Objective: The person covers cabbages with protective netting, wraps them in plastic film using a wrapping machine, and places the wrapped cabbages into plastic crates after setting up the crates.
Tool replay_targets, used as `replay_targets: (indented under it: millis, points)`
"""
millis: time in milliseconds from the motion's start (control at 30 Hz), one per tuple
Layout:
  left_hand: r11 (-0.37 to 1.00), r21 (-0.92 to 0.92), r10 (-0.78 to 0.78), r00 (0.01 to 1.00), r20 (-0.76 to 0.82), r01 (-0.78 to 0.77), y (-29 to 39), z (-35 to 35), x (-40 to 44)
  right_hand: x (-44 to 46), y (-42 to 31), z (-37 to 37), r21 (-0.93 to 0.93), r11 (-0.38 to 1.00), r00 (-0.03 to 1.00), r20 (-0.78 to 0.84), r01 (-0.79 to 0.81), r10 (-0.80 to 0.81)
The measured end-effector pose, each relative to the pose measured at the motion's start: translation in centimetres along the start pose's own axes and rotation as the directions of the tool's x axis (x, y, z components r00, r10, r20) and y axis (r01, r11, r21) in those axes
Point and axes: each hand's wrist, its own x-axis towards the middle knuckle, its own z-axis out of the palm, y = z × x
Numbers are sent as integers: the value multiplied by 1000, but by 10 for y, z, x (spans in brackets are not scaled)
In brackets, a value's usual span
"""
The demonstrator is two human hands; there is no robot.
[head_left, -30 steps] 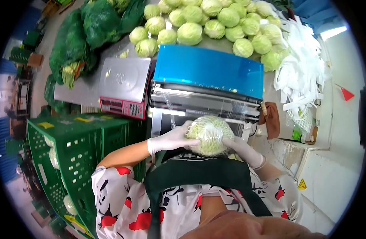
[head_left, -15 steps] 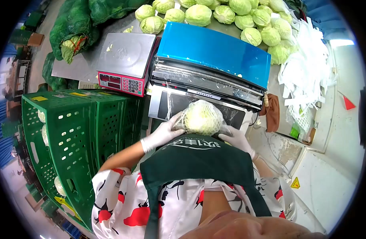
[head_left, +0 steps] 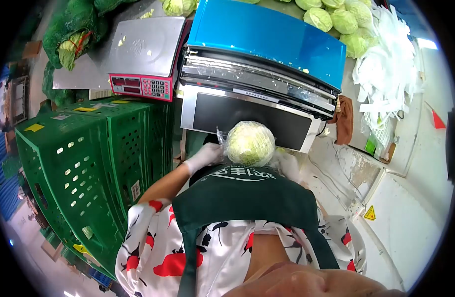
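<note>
A round pale green cabbage (head_left: 250, 143) in a white net and clear film sits close to my apron, at the front edge of the wrapping machine's black plate (head_left: 212, 113). My left hand (head_left: 206, 155), in a white glove, is closed at the cabbage's left side on the clear film (head_left: 220, 136). On the right my gloved right hand (head_left: 287, 164) is beside the cabbage, partly behind film and blurred, its fingers not clear. The machine's blue cover (head_left: 267, 37) lies beyond the plate.
A scale (head_left: 143, 54) stands left of the machine, with green crates (head_left: 74, 163) below it. Green net sacks (head_left: 71, 29) lie at the back left. Cabbages (head_left: 344, 22) and white net sleeves (head_left: 383, 69) are at the back right; a brown cloth (head_left: 344, 121) hangs by the machine.
The view has tilted down toward the plate. The cabbage, with my hands beside it, has come nearer my body, and clear film now covers it. My fingers have moved lower along its sides.
</note>
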Motion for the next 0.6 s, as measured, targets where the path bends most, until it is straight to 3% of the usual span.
replay_targets:
  millis: [33,67,100,167,200,267,333,367,400,467,533,600]
  points:
    - [886,216,433,899,-66,-411,-12,20,24,11,-12,17,148,982,989,116,-114,97]
    - [567,433,787,617,-31,-701,-25,34,45,25,-24,31,352,910,966,208,-218,151]
    - [511,558,764,643,55,-654,-22,37,49,37,-34,41,567,776,952,276,-276,137]
    - [344,775,681,709,184,-530,-8,29,52,62,-55,54,846,381,921,389,-374,40]
    - [238,799,727,647,230,-552,-1,21,48,74,-65,56,892,178,903,427,-415,-35]
    - [36,842,794,527,304,-538,24,4,19,89,-77,46,883,-88,881,443,-460,-165]
    - [15,798,922,316,222,-603,63,-4,-4,96,-86,24,842,-219,862,438,-493,-254]
    - [4,795,940,274,205,-606,94,-8,-29,98,-90,12,831,-250,858,429,-497,-282]
    - [91,732,975,211,73,-675,117,-7,-44,101,-95,-3,825,-268,856,419,-498,-302]
    - [454,207,879,398,-262,-866,159,-3,-79,103,-109,-35,830,-271,856,393,-488,-336]
    - [481,-19,840,467,-277,-877,172,-11,-90,101,-124,-65,839,-266,856,371,-475,-360]
    - [379,-125,855,399,-331,-917,164,-4,-104,97,-144,-91,844,-254,849,358,-472,-388]
